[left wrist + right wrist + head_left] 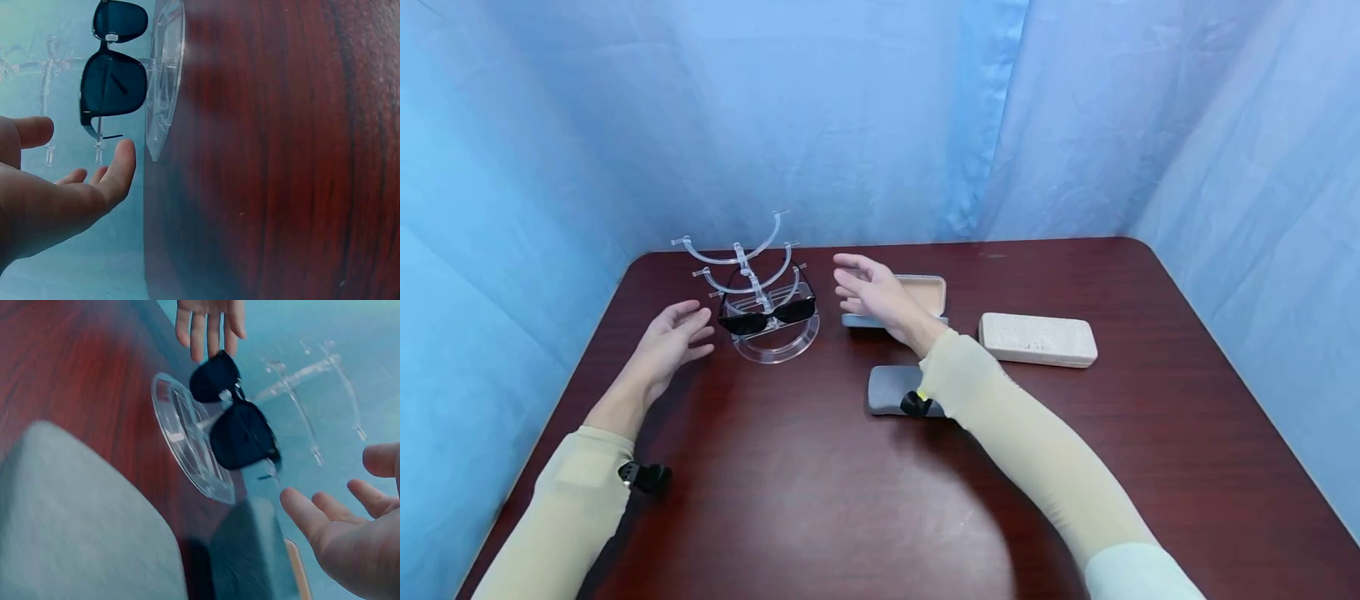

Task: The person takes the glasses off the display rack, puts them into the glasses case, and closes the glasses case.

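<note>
Black sunglasses (767, 317) sit on the lowest tier of a clear display stand (777, 353), lenses facing me. The stand's curved upper arms carry nothing. My left hand (673, 337) is just left of the sunglasses, its fingers extended and holding nothing. In the left wrist view its fingertips (125, 153) show close beside the frame's corner. On the other side my right hand (880, 293), fingers also loosely extended, hovers between the stand and an opened glasses case (925, 290). My right hand and forearm hide part of that case.
A closed grey glasses case (893, 389) lies nearer me, partly under the right sleeve. Right of the opened case rests a closed cream case (1037, 339). Blue curtains (850, 125) hang behind and along both sides of the dark red wooden table (775, 500).
</note>
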`<control>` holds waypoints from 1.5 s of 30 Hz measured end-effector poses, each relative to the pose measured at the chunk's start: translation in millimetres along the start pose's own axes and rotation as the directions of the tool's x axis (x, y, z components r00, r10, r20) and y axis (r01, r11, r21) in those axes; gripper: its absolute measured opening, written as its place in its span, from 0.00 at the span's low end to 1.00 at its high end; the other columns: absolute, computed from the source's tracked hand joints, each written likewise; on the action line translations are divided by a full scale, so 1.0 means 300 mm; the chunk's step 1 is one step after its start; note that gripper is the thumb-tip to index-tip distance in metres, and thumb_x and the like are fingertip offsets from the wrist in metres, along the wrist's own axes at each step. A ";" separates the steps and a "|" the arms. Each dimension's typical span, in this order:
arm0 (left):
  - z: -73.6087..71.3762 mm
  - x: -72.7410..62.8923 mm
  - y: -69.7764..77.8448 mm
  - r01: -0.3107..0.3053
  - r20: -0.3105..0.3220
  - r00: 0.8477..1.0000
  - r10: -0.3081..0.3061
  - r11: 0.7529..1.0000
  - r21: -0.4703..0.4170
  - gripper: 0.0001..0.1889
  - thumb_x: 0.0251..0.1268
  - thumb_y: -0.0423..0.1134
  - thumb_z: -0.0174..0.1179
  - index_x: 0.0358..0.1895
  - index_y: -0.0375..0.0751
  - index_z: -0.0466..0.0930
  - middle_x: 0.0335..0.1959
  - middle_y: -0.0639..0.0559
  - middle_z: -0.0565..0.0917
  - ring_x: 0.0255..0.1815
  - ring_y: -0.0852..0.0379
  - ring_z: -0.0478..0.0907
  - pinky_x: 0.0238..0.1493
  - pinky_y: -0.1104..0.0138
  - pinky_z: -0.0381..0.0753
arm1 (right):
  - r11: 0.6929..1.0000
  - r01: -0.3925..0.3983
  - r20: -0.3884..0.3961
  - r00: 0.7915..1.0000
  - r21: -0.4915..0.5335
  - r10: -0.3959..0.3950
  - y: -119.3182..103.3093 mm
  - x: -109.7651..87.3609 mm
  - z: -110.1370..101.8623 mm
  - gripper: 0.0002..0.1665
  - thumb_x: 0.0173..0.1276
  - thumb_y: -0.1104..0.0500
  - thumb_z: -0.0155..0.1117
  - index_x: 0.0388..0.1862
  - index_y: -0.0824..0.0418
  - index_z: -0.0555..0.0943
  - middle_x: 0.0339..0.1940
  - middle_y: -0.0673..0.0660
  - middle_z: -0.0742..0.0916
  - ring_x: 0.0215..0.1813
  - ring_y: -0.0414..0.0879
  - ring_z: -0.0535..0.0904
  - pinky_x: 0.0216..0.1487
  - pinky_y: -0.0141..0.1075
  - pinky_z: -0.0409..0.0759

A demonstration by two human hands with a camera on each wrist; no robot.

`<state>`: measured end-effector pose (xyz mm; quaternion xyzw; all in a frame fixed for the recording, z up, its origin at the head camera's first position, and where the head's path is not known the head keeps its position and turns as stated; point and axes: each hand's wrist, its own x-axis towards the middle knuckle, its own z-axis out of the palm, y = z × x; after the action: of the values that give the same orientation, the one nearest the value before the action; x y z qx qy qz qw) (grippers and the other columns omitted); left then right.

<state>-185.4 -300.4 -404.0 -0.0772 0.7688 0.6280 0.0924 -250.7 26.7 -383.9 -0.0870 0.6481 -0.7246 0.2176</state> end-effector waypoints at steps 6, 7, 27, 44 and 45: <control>0.011 -0.004 -0.021 0.060 0.061 0.996 -0.058 0.997 -0.038 0.41 0.81 0.53 0.48 0.82 0.34 0.39 0.80 0.35 0.52 0.76 0.38 0.60 0.58 0.69 0.79 | 0.997 -0.048 0.015 0.999 0.053 0.047 0.029 0.006 0.042 0.28 0.82 0.57 0.54 0.77 0.55 0.66 0.75 0.59 0.71 0.76 0.59 0.65 0.71 0.48 0.70; 0.014 -0.002 -0.023 0.063 0.064 0.996 -0.061 0.997 -0.042 0.41 0.81 0.53 0.48 0.82 0.35 0.39 0.80 0.36 0.52 0.76 0.39 0.61 0.58 0.69 0.79 | 0.997 -0.053 0.009 0.999 0.060 0.053 0.031 0.009 0.047 0.27 0.82 0.58 0.53 0.77 0.55 0.66 0.75 0.59 0.70 0.76 0.59 0.65 0.71 0.48 0.69; 0.043 0.018 -0.048 0.110 0.136 0.986 -0.095 0.988 -0.105 0.39 0.81 0.52 0.50 0.82 0.37 0.44 0.77 0.34 0.59 0.73 0.39 0.66 0.62 0.61 0.77 | 0.970 -0.236 0.040 0.972 0.066 0.233 0.046 0.042 0.103 0.36 0.83 0.65 0.46 0.83 0.63 0.48 0.81 0.64 0.60 0.81 0.56 0.55 0.75 0.47 0.63; 0.015 -0.019 -0.054 0.060 0.154 0.987 -0.039 0.990 -0.129 0.34 0.79 0.51 0.54 0.76 0.35 0.56 0.67 0.41 0.74 0.54 0.58 0.84 0.56 0.64 0.82 | 0.980 -0.194 0.101 0.977 0.038 0.190 0.046 0.035 0.110 0.35 0.82 0.66 0.48 0.83 0.63 0.52 0.80 0.66 0.63 0.78 0.58 0.60 0.74 0.48 0.65; 0.011 -0.022 -0.053 0.058 0.159 0.987 -0.035 0.989 -0.138 0.34 0.78 0.51 0.55 0.76 0.35 0.57 0.66 0.43 0.75 0.54 0.58 0.84 0.56 0.64 0.82 | 0.981 -0.187 0.103 0.978 0.043 0.182 0.043 0.035 0.108 0.35 0.81 0.66 0.50 0.83 0.63 0.53 0.79 0.66 0.64 0.78 0.59 0.61 0.74 0.48 0.65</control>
<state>-175.2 -300.3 -418.2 -0.0522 0.7104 0.6831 0.1612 -244.3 -8.0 -393.3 -0.0563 0.6227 -0.7128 0.3178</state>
